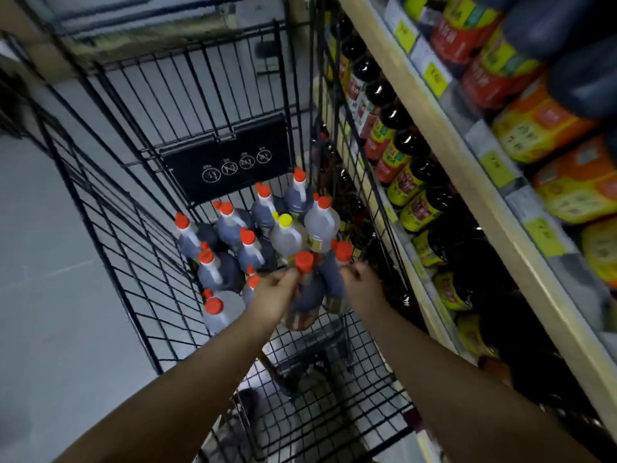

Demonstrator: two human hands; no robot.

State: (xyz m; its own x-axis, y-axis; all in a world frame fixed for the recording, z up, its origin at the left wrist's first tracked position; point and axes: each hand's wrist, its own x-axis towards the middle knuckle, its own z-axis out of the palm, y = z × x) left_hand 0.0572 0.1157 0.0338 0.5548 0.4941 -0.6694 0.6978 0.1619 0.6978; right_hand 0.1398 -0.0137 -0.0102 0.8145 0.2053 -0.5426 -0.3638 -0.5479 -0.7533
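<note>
Both my arms reach down into a black wire shopping cart (133, 248). My left hand (277, 295) grips the neck of a dark sauce bottle with an orange cap (305, 289), which is raised a little above the others. My right hand (362, 285) holds a second dark orange-capped bottle (337, 272) just to its right. Several more orange-capped dark bottles (230, 228) stand in the cart, along with a pale bottle with a yellow cap (287, 235) and a pale one with an orange cap (322, 222).
Store shelves (467, 182) run along the right, packed with dark sauce bottles (400, 152) below and orange-yellow packs (541, 125) above. The cart's black child-seat flap (230, 158) stands at the far end. Grey floor (50, 295) lies to the left.
</note>
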